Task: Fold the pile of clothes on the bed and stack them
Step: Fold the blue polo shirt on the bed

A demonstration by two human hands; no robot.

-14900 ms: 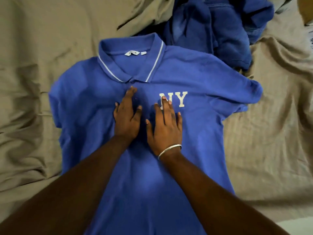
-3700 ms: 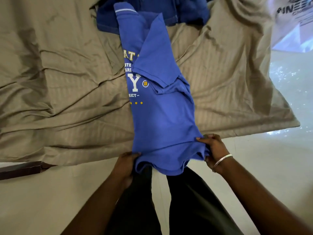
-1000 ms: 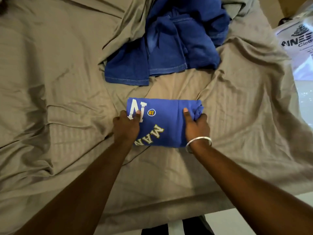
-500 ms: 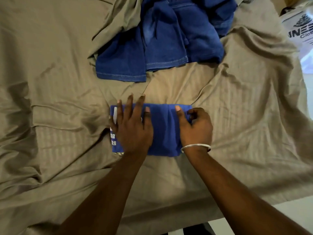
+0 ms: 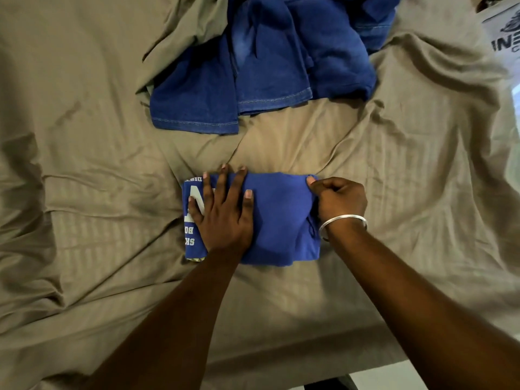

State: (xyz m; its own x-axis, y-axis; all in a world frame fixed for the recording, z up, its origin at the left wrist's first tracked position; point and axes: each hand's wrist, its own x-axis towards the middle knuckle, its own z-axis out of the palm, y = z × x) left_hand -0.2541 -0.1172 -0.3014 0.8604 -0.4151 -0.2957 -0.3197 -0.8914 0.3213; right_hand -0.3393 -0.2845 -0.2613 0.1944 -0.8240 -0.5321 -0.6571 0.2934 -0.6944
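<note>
- The left hand [image 5: 222, 218] lies flat with straight, spread fingers, pressing down on the left half of the folded blue shirt [image 5: 277, 220].
- The right hand [image 5: 339, 199] is curled at the shirt's right edge and seems to pinch the cloth there, though its fingertips are partly hidden.
- A silver bangle [image 5: 342, 222] sits on the right wrist.
- The shirt lies between the two hands on the tan bedsheet [image 5: 98, 192], near the bed's front edge.
- A pile of darker blue clothes [image 5: 267, 66] lies behind the shirt, apart from it.
</note>
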